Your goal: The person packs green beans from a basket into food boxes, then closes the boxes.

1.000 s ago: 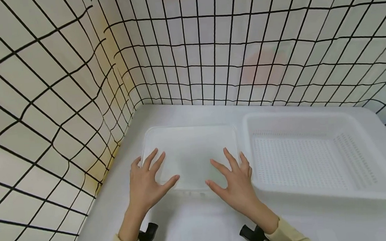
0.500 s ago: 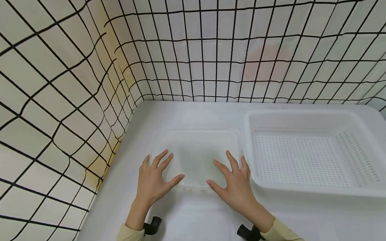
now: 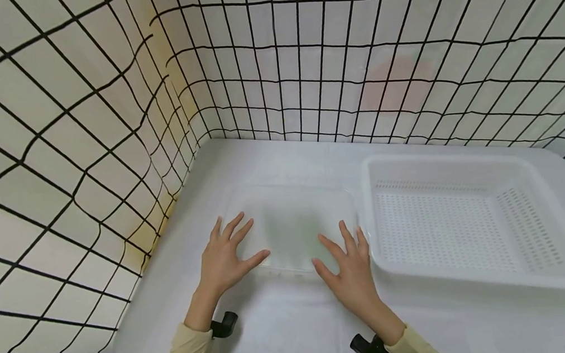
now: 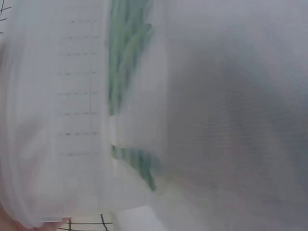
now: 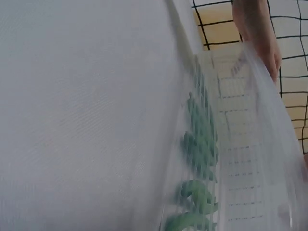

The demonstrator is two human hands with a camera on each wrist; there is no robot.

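A translucent plastic box with a clear lid lies on the white surface in the head view. My left hand is over its left front corner, fingers spread. Over the right front corner is my right hand, its fingers likewise spread and relaxed. The left wrist view shows the box's wall with printed scale lines, and long green pods low inside. Several curved green pieces show through the wall in the right wrist view, where my left hand appears at the top.
Just right of the box stands a white perforated basket with nothing in it. Black wire mesh borders the white tabletop at the back and sides. A black camera mount is on each wrist.
My left hand has shifted slightly right, and the lid's left edge now shows further right. Green shows more strongly through the lid. The head view has tilted a little.
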